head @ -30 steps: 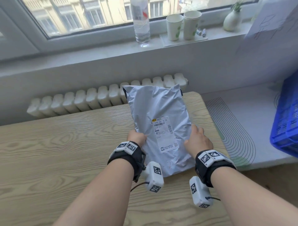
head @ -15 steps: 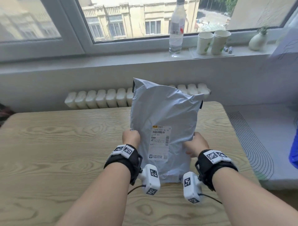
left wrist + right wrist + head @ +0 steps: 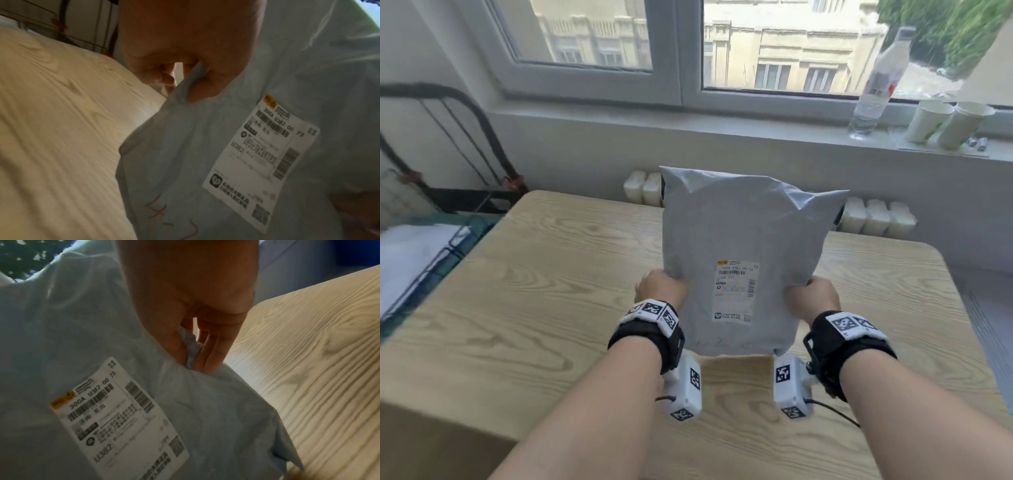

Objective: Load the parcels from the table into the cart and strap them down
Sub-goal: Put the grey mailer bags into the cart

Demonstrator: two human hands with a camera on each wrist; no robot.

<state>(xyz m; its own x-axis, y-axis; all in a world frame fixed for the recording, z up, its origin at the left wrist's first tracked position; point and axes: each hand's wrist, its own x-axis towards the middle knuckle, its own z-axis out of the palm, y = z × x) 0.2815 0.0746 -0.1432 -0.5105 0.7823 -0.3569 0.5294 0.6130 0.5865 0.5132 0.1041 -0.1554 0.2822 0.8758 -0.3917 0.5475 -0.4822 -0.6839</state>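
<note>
Now that the grey plastic mailer parcel with the white shipping label (image 3: 739,253) has come up off the pale wood-grain surface (image 3: 551,291), I have it hanging upright in the air between both hands, where a second ago it still lay flat with its far end toward the radiator. My left hand (image 3: 659,287) pinches the left edge of the bag, thumb on the label side and the fingers (image 3: 162,78) curled behind it; my right hand (image 3: 813,296) does the same on the right edge, with a bunched fold of plastic caught between thumb and fingers (image 3: 213,353). Both grips are closed on thin film only, not on whatever is inside, so I judge the bag will sag and swing if I move fast.

The view has also swung left: the blue crate that sat at the right has gone out of the head view, and a black metal wire frame (image 3: 441,137) now shows at the far left, beyond the surface's left end. I take that to be the cart, though I cannot tell for sure. So the lift is done and the carry toward the left has begun; the placing and the strapping are not yet done.
</note>
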